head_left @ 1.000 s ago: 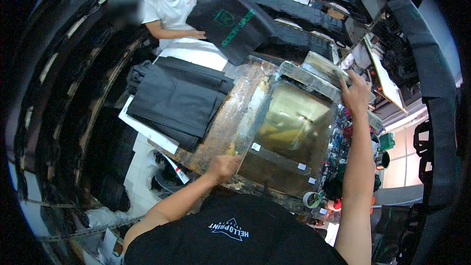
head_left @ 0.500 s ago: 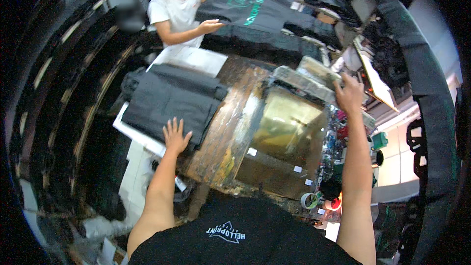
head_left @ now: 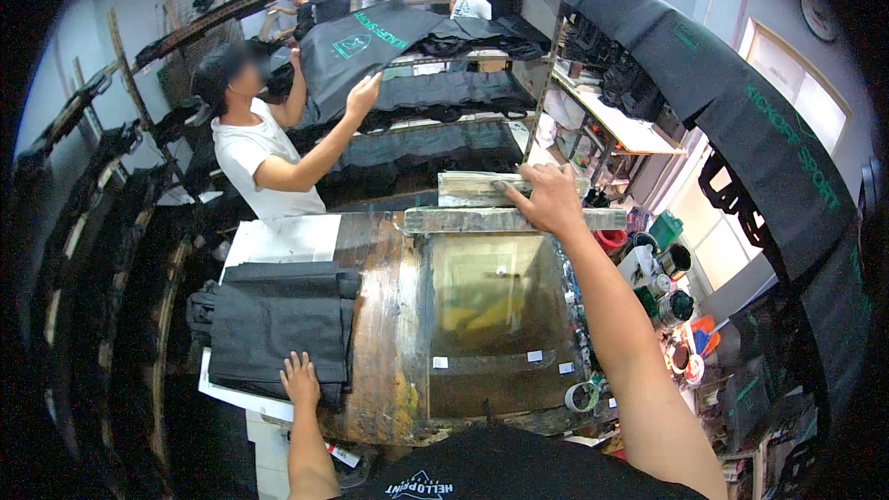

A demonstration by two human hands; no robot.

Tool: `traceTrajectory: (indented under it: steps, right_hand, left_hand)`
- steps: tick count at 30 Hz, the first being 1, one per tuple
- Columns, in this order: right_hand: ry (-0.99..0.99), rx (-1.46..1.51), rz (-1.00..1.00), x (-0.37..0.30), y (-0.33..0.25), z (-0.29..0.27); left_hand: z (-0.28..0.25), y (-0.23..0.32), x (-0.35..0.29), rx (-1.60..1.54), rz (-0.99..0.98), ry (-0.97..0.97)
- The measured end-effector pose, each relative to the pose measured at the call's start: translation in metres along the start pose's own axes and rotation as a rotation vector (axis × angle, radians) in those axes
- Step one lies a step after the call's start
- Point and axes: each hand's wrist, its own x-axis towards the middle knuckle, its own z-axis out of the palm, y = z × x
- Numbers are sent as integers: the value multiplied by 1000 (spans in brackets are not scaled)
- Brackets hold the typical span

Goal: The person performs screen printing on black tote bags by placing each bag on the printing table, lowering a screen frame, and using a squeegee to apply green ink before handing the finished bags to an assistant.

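Note:
My left hand (head_left: 300,380) lies with fingers spread on the near right corner of a stack of folded black fabric bags (head_left: 269,319). The stack rests on a white board (head_left: 248,400) at the left of the worktable. My right hand (head_left: 551,199) reaches to the table's far side, its fingers bent over a pale, stained wooden block (head_left: 472,187). In front of the block runs a long wooden bar (head_left: 500,220). Nearer to me lies a printing screen (head_left: 495,292), yellowish and translucent, flat on the table, with small white patches on it.
A co-worker (head_left: 264,157) in a white shirt holds up a black bag (head_left: 356,51) with green print at the far left. Racks with black bags (head_left: 417,93) surround the table. Tubs and cans (head_left: 676,306) crowd the right side. A tape roll (head_left: 582,396) lies at the near edge.
The view has turned and lifted, showing more of the room. My left hand stays on the stack and my right hand stays at the wooden block. The co-worker's bag is raised and tilted differently.

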Motion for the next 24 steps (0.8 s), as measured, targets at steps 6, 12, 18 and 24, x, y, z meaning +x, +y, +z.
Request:
traceTrajectory:
  steps: [6, 12, 18, 24]
  right_hand:
    - [-32, -6, 10, 1, -7, -5]
    - [-62, -6, 28, -3, -1, -2]
    - [-61, -27, 21, -1, -1, 3]
    - [-79, -26, 44, 1, 3, 8]
  left_hand:
    - [-3, -3, -18, 172, 106, 92]
    - [-13, -1, 9, 37, 26, -46]
    - [-108, -7, 54, -156, 174, -55]
    - [-171, 99, 37, -14, 455, -46]
